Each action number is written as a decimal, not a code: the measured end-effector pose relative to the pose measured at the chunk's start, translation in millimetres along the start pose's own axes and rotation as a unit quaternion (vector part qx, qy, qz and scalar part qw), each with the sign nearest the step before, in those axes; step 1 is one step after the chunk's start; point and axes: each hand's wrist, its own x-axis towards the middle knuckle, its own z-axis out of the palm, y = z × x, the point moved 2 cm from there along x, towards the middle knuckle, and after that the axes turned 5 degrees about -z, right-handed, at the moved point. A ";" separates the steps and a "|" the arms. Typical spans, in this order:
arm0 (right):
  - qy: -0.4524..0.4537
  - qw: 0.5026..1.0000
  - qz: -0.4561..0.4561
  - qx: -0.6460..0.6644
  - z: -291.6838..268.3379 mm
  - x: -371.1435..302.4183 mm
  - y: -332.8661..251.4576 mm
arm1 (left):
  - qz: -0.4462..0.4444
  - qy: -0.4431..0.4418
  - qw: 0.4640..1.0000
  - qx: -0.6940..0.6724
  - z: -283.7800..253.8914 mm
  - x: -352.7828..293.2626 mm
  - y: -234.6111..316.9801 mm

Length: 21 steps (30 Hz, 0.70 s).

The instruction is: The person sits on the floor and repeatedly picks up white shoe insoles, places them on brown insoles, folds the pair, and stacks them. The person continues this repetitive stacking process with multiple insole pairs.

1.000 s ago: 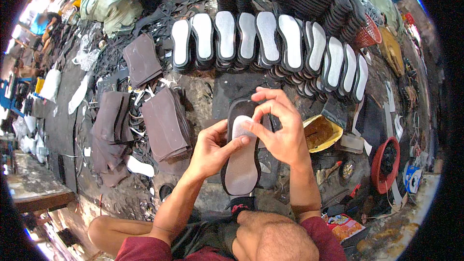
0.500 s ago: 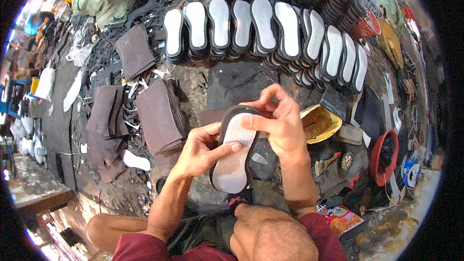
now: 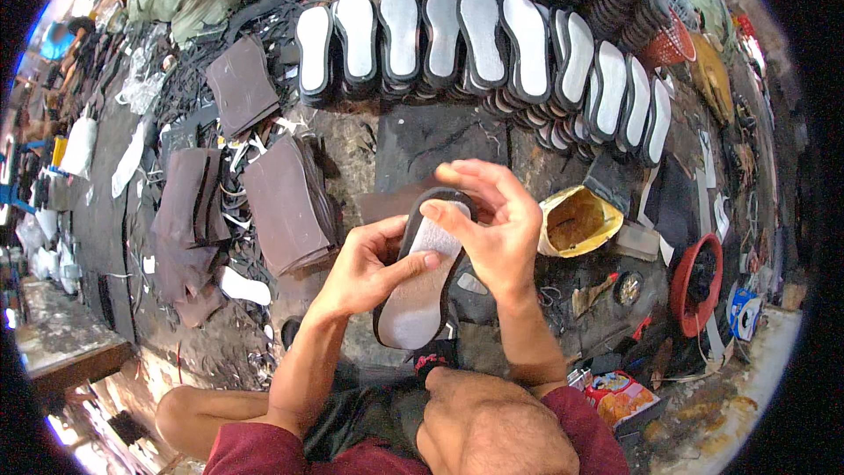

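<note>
A shoe sole (image 3: 413, 295), black at the rim with a white fuzzy insole layer on top, is held tilted in front of me. My left hand (image 3: 369, 268) grips its left side, thumb flat across the white face and fingers tucked underneath. At the far end my right hand (image 3: 501, 233) has its thumb pressed on the white layer near the edge. The right index finger stretches out beyond the sole's tip; the lower fingers are partly hidden behind it.
Stacks of similar white-topped soles (image 3: 401, 33) stand in a curved row ahead. Dark brown sheets (image 3: 286, 207) are piled at left. On the right are a yellow-lined container (image 3: 576, 224), a brush (image 3: 593, 295) and a red basin (image 3: 694, 286). Black scraps litter the floor.
My right thumb has slid slightly left along the sole's far end, and the right fingers have straightened out from a curl. The sole has shifted a little toward the left.
</note>
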 end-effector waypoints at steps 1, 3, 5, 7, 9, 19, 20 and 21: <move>-0.020 0.999 0.034 0.009 0.0 3.2 -3.5 | 0.004 -0.005 1.000 0.009 -0.5 -0.8 -0.3; -0.052 0.997 0.038 -0.052 -4.9 6.6 -2.1 | 0.015 -0.016 0.999 0.028 -0.9 -2.1 -0.1; -0.068 0.992 0.017 -0.108 -6.1 13.5 -6.9 | 0.005 -0.022 1.000 0.006 -0.5 0.4 -1.9; -0.094 0.984 0.146 -0.041 -14.1 27.0 0.3 | -0.009 -0.011 1.000 -0.009 -1.4 1.9 -2.2; -0.106 0.962 0.201 0.150 -15.0 26.9 -9.5 | -0.024 0.011 0.999 -0.022 0.0 3.0 -0.3; 0.069 0.988 0.105 0.093 -86.6 92.3 51.7 | -0.128 0.074 0.971 -0.187 -27.5 8.0 -42.9; 0.083 0.985 0.118 0.091 -92.6 96.9 59.4 | -0.147 0.066 0.943 -0.290 -34.1 5.2 -48.7; 0.092 0.984 0.126 0.090 -95.5 98.7 64.6 | -0.115 0.061 0.962 -0.240 -32.2 4.0 -44.3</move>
